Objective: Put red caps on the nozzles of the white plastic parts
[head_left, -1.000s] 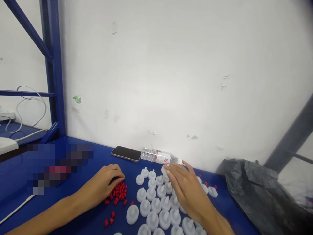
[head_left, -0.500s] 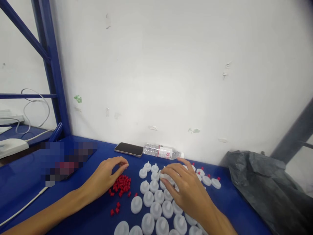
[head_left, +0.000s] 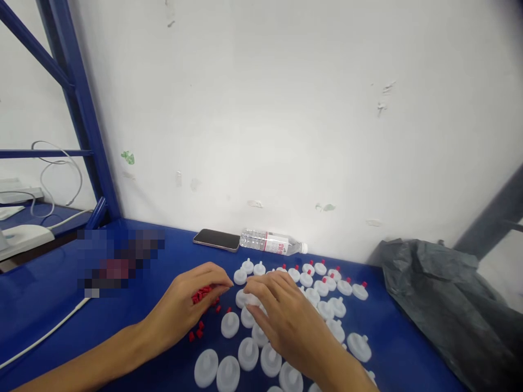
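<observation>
My left hand is above a heap of small red caps, its thumb and forefinger pinched together. Whatever sits between those fingertips is too small or hidden to make out. To its right, my right hand reaches over the white plastic discs with nozzles. Its thumb and forefinger are apart around one white disc; whether they touch it is unclear. The right hand covers several discs. Beyond it lie several discs with red caps on their nozzles.
A phone and a clear plastic bottle lie along the wall. A dark grey bag slumps at the right. On the left are a white cable, a blurred-out patch and a blue metal frame.
My right hand has moved left, closer to my left hand, uncovering more discs at the right. My left hand has shifted right, its pinched fingertips now past the red caps. The view has tilted slightly.
</observation>
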Motion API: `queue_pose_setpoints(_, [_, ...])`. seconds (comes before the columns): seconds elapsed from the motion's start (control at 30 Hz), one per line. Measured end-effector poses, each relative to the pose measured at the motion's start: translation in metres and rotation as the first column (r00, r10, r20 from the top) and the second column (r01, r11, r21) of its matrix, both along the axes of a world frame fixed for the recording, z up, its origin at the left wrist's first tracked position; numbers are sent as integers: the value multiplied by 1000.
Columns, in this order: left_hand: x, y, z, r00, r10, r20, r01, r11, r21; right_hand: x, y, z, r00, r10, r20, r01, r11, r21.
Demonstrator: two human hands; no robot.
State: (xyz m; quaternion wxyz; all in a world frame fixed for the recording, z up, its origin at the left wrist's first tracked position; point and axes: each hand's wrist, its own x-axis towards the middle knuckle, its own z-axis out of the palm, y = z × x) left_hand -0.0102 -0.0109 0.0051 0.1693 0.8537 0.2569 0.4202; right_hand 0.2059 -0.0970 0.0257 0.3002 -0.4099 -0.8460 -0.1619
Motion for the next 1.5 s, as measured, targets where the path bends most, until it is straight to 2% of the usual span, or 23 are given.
queue_pose_setpoints(0.13, [0,-6,-5,994,-76,-80,83,992,95,-2,0,0,1000,25,-16,-25,1000,-8])
queue_pose_setpoints(0.4, [0,-8,-11,992,-90,-87,102,984,148,-5,-2,4,999,24,45,-25,1000,17])
queue_pose_setpoints(0.6, [1,-12,-7,987,-64,-146,98,966,240,-9,0,-1,973,-28,230,4,995,102])
queue_pose_setpoints(0.67, [1,-13,-7,985,-54,-166,97,960,262,-11,0,-1,969,-33,246,1,992,129])
queue_pose_setpoints(0.83, [1,-7,-8,994,17,-112,12,966,256,-11,-1,1,979,-23,203,-13,985,171])
queue_pose_setpoints(0.9, [1,-4,-9,989,52,-135,-17,968,250,-10,-3,3,985,-14,171,-17,984,178])
queue_pose_setpoints(1.03, [1,-4,-11,977,13,-212,17,990,141,-11,-4,4,988,-10,156,-23,978,210])
queue_pose_setpoints(1.13, [0,-6,-13,980,-13,-201,27,997,68,-12,-4,5,983,-33,180,-11,970,243])
queue_pose_setpoints(1.33, [-1,-9,-15,978,-46,-205,58,997,56,-18,-6,8,973,-50,224,-17,957,289])
queue_pose_setpoints(1.5, [-1,-11,-15,977,-21,-211,42,995,95,-24,-8,7,975,-56,216,-19,944,330])
